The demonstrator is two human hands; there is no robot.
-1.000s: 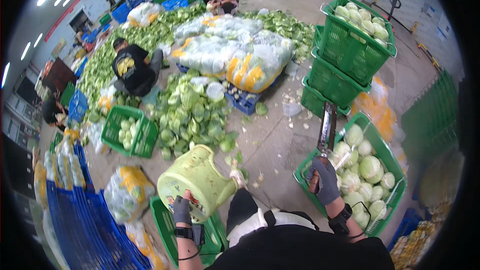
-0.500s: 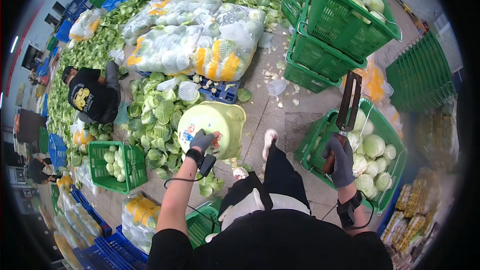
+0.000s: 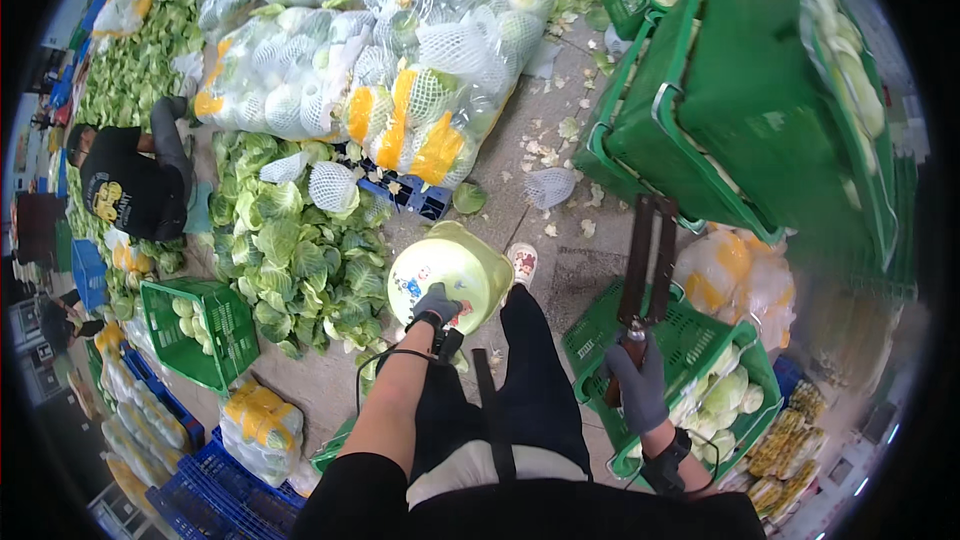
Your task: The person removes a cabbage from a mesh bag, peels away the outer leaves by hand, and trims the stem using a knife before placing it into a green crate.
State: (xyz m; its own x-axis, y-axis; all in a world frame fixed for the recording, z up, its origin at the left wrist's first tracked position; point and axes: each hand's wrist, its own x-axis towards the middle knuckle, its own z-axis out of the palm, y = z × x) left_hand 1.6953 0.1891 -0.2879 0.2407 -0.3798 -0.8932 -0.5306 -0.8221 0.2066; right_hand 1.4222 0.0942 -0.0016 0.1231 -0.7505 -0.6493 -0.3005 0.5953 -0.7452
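Note:
My left hand (image 3: pixel 434 306), in a grey glove, is closed at the middle of the round printed face of a pale yellow-green plastic stool (image 3: pixel 470 265). The stool is tilted in front of my legs, beside a heap of loose cabbage leaves (image 3: pixel 300 250). In my right hand (image 3: pixel 640 385), also gloved, is the brown handle of a long tool with two flat dark bars (image 3: pixel 635 265); its exact kind is unclear. The bars point away from me. Below this hand stands a green crate (image 3: pixel 600 340) holding trimmed cabbages (image 3: pixel 725 395).
Tall stacked green crates (image 3: pixel 740 90) with cabbages rise at the right. Bagged cabbages (image 3: pixel 290 70) lie on a blue pallet (image 3: pixel 425 200) ahead. A co-worker (image 3: pixel 130 180) sits at the left near another green crate (image 3: pixel 215 345). Scraps and a foam net (image 3: pixel 550 187) lie on the floor.
The view has shifted and turned, bringing the crate stack closer. The stool remains in my left hand, and the long tool in my right has moved left in the picture.

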